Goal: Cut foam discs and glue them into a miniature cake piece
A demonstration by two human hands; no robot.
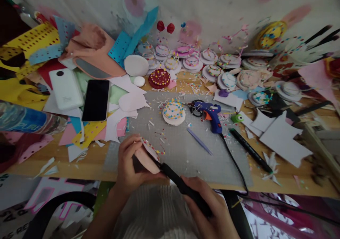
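Left grip pinches a pale pink disc — right grip wraps a black-handled tool, tip at the disc

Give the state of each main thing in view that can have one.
Pale pink piece: tilted, held in left hand
Black-handled tool: gripped in right hand
Glue gun: lying on its side; power unclear
Phone: face up, screen dark
Dotted disc: resting on grey mat
Purple stick: lying flat
Marker: lying flat
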